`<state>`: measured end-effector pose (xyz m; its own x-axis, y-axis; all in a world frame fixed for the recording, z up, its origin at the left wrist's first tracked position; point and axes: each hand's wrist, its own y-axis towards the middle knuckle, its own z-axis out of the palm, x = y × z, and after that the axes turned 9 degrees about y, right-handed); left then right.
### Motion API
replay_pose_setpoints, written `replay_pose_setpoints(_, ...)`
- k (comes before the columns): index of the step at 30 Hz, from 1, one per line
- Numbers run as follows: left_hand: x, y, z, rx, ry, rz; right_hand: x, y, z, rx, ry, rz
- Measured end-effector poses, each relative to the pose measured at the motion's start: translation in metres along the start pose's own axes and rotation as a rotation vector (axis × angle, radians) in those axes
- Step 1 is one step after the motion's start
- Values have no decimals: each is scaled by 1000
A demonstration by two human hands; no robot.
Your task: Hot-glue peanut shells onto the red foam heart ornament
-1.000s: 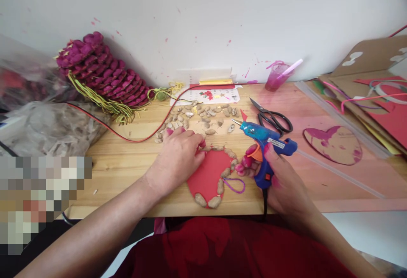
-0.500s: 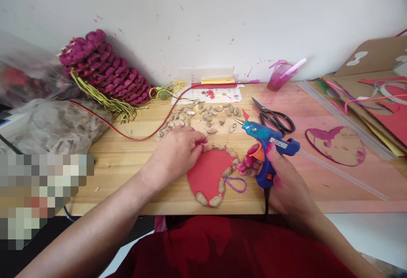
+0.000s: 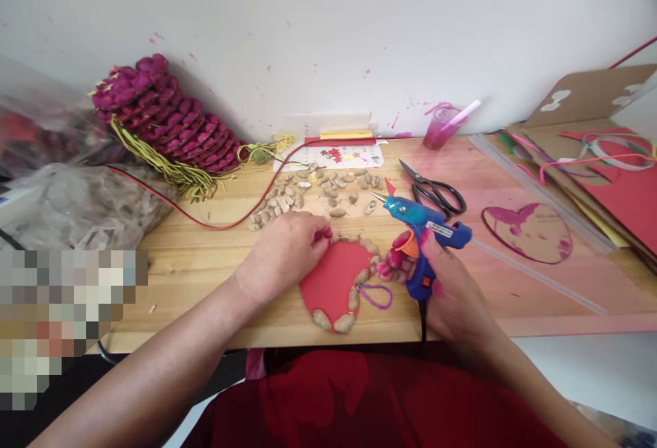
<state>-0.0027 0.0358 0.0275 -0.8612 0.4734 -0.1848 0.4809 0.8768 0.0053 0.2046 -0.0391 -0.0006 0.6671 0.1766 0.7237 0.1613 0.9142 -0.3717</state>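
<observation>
Left hand (image 3: 290,243): fingers curled together at the upper-left edge of a flat, rounded red card (image 3: 333,277); cannot tell whether they pinch anything. Right hand (image 3: 454,287): wrapped around the grip of a blue plastic glue gun (image 3: 417,214), fingers at its orange trigger, metal nozzle angled up and left. Card lies on the table between the hands, near the front edge; tan peanuts (image 3: 344,323) line part of its rim. Purple cord loop (image 3: 380,307) at its right side.

Surface: pale wooden table (image 3: 179,263), grain visible, its right part under a pink-tinged clear sheet (image 3: 538,297). Behind, a white wall (image 3: 328,24) flecked with pink.

Materials: loose peanuts (image 3: 336,213), ridged and dull, scattered beyond the card. Black-handled metal scissors (image 3: 423,182) just behind the gun. To the right, a brown cardboard heart (image 3: 528,232), blotched magenta. Pink-stained cup (image 3: 441,132), pale stick leaning inside. Far left: knobbly magenta bundle (image 3: 169,116) with yellow-green strings; crumpled translucent bag (image 3: 102,202).
</observation>
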Motion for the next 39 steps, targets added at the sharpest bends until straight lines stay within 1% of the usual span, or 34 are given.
replay_pose_setpoints(12, 2, -2, 1, 1, 31, -10, -1, -2, 1, 32, -29, -46)
replay_pose_setpoints(17, 1, -1, 3, -15, 46, 20, -4, -2, 1, 72, -31, -57)
replay_pose_setpoints(20, 3, 1, 5, -20, 12, 27, -6, -1, -1, 91, -39, -69)
replay_pose_setpoints(22, 6, 2, 5, -25, -59, 12, -7, -1, -2, 102, -41, -77)
replay_pose_setpoints(24, 11, 3, 3, -12, -247, -43, -8, -2, -4, 118, -41, -91)
replay_pose_setpoints(25, 14, 3, 1, 11, -404, -80, -8, -2, -4, 131, -40, -98)
replay_pose_setpoints(29, 24, -3, -10, 146, -1164, -220, -11, -12, -4, 201, -59, -119)
replay_pose_setpoints(31, 25, -9, -14, 210, -1416, -268, -10, -22, -3, 250, -128, -122)
replay_pose_setpoints(33, 24, -17, -13, 260, -1575, -283, -8, -34, 0, 311, -226, -129)
replay_pose_setpoints(35, 22, -24, -10, 281, -1686, -270, -4, -45, 3, 373, -319, -147)
replay_pose_setpoints(37, 19, -30, -6, 287, -1765, -255, -1, -55, 5, 404, -408, -167)
replay_pose_setpoints(39, 17, -35, -4, 297, -1809, -242, 1, -63, 6, 406, -491, -187)
